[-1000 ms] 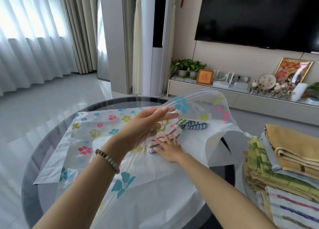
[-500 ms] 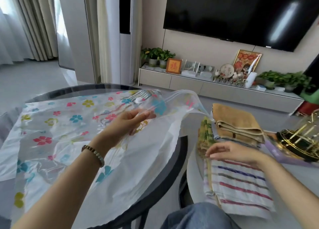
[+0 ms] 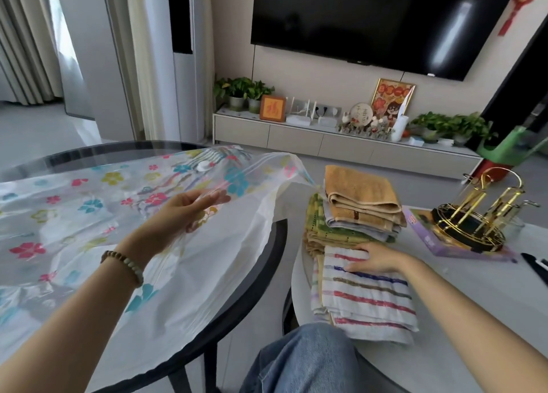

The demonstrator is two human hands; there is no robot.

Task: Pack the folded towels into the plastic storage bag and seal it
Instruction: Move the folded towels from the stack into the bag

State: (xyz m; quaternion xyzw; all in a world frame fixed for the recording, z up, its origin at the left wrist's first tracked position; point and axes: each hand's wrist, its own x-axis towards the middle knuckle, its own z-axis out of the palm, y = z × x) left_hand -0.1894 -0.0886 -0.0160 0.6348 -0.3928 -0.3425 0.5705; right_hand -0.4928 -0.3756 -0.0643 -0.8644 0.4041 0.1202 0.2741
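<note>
A clear plastic storage bag printed with coloured flowers lies spread over the round glass table. My left hand pinches the bag's upper layer near its mouth and holds it lifted. A striped towel shows through the plastic deep inside the bag. On the white table to the right sits a stack of folded towels: an orange one on top of green and grey ones, and a white towel with coloured stripes in front. My right hand lies flat on the striped towel's far edge, fingers curled on it.
A gold metal rack stands on a purple box on the white table. A dark object lies at the right edge. My knee in jeans is between the two tables. A TV cabinet with plants lines the far wall.
My right hand left the bag, swung right to the towel stack and settled on the striped towel. The view turned right. My left hand kept holding the bag's mouth up.
</note>
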